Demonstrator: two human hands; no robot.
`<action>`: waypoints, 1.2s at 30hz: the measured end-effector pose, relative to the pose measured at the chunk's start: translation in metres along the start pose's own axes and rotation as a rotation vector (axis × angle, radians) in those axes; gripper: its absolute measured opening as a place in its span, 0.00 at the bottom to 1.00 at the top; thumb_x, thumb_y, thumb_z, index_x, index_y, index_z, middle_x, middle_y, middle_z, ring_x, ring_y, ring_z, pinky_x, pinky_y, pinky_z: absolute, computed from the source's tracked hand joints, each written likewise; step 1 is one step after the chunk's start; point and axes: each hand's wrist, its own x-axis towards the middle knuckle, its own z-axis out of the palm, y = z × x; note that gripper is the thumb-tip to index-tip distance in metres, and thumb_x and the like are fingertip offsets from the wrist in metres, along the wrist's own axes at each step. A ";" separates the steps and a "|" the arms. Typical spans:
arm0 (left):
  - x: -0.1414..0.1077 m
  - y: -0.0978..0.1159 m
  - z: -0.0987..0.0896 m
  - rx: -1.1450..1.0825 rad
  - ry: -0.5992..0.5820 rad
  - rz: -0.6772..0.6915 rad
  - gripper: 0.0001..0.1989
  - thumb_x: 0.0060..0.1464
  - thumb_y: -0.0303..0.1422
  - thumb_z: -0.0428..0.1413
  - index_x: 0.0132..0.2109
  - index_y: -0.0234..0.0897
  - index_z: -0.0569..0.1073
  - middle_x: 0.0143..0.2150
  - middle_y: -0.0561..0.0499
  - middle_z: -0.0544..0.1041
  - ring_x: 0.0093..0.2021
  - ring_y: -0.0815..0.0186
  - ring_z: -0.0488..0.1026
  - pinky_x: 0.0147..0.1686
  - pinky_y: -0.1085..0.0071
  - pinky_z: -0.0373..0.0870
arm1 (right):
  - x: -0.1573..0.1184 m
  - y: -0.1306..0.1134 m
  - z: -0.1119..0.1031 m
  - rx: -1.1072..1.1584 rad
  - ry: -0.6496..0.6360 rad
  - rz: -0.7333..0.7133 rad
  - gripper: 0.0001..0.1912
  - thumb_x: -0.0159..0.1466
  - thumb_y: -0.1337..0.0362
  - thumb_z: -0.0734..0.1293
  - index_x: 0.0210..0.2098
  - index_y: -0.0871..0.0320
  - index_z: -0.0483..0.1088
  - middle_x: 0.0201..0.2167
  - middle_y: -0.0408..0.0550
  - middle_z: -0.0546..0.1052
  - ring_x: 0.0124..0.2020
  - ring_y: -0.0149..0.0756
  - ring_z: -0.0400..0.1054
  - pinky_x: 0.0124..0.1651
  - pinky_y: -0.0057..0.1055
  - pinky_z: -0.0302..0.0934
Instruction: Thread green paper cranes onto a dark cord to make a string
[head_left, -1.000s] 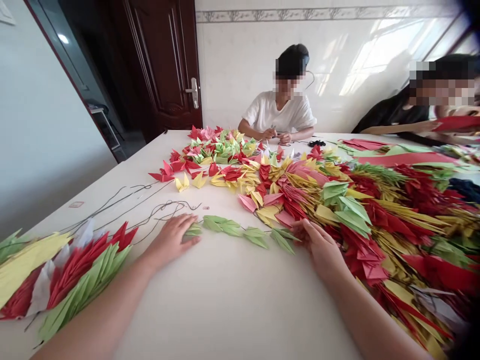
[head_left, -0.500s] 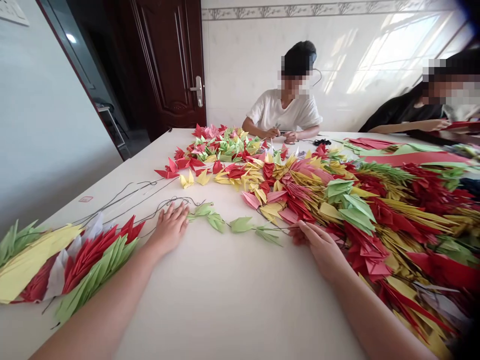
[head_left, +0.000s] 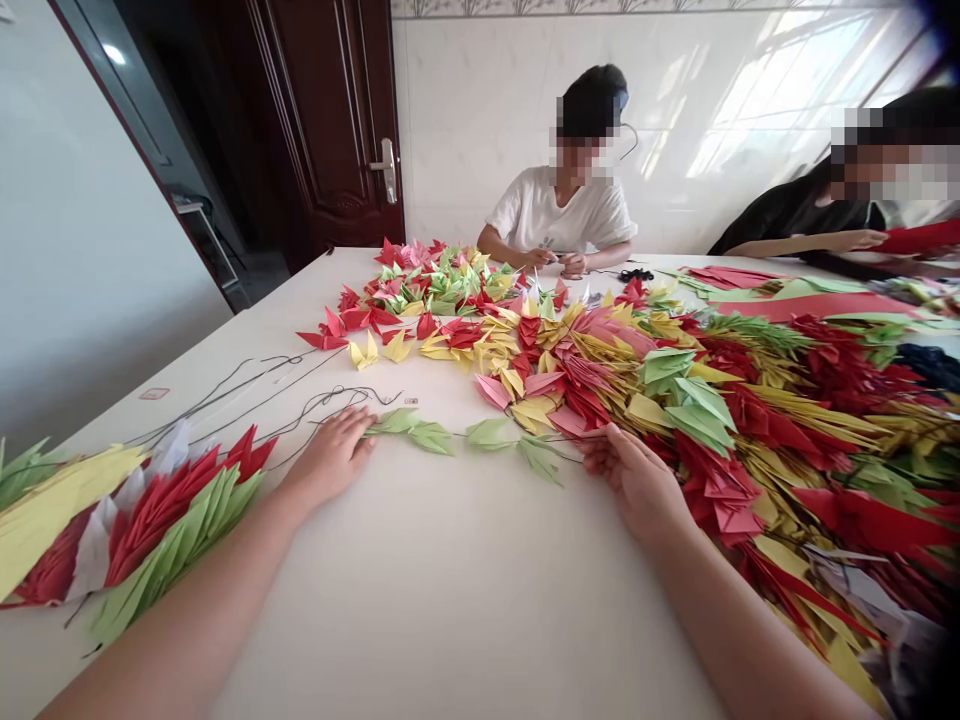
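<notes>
A short row of green folded-paper cranes [head_left: 427, 436] threaded on a dark string lies across the white table in front of me. At its left end my left hand [head_left: 335, 455] rests low on the table, its fingers drawn together around the tip of the last crane; the fingertips partly hide it. My right hand [head_left: 626, 470] pinches the dark string [head_left: 564, 439] at the other end, thumb and forefinger together, the other fingers curled. Between the hands, the cranes lie in two small groups with a gap. Loose black strings [head_left: 330, 400] run behind my left hand.
A large heap of red, yellow, pink and green folded paper [head_left: 750, 420] covers the table's right side, close to my right forearm. Another bundle [head_left: 161, 520] lies by my left forearm. Two people sit across the table [head_left: 465, 600]; one person [head_left: 559, 215] wears white.
The view has shifted slightly. My left fingers, spread flat before, are now closer together at the row's end. My right hand still pinches the string; the right-hand cranes have tilted a little.
</notes>
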 end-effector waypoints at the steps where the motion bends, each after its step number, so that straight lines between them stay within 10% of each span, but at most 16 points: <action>1: 0.000 0.001 0.000 -0.011 0.003 0.008 0.24 0.56 0.38 0.39 0.54 0.31 0.63 0.58 0.43 0.62 0.60 0.58 0.53 0.57 0.58 0.51 | 0.001 0.000 -0.001 0.035 0.021 -0.003 0.17 0.45 0.50 0.69 0.23 0.59 0.71 0.20 0.43 0.72 0.20 0.27 0.62 0.24 0.25 0.57; 36: 0.000 0.004 -0.004 -0.131 -0.018 0.032 0.24 0.56 0.44 0.38 0.54 0.36 0.63 0.56 0.47 0.64 0.58 0.63 0.56 0.57 0.61 0.51 | -0.002 -0.003 0.000 0.017 -0.029 0.030 0.17 0.45 0.50 0.69 0.22 0.59 0.71 0.19 0.44 0.70 0.20 0.26 0.61 0.23 0.25 0.57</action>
